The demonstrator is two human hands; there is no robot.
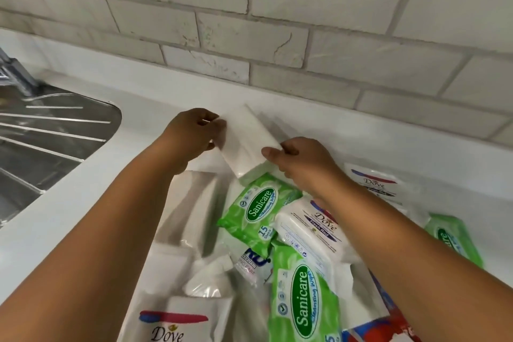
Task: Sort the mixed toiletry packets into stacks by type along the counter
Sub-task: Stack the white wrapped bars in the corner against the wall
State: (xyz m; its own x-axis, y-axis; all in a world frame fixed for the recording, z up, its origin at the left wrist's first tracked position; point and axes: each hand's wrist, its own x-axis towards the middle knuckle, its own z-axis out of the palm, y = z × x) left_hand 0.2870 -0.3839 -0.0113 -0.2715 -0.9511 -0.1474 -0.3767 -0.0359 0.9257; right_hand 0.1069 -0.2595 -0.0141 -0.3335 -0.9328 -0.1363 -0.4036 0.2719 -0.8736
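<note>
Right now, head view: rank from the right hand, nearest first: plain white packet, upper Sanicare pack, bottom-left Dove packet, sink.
1. plain white packet: in the grip of the right hand and the left hand.
2. upper Sanicare pack: just below the right hand, in the pile.
3. bottom-left Dove packet: at the frame's lower edge.
4. sink: far left.

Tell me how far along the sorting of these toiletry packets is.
Barely begun. No finished stack shows along the counter. In hand: the left hand and right hand both hold a plain white packet near the back wall. Left: the mixed pile, with green Sanicare wipes packs, white Dove packets and clear-wrapped white packs overlapping unsorted.
</note>
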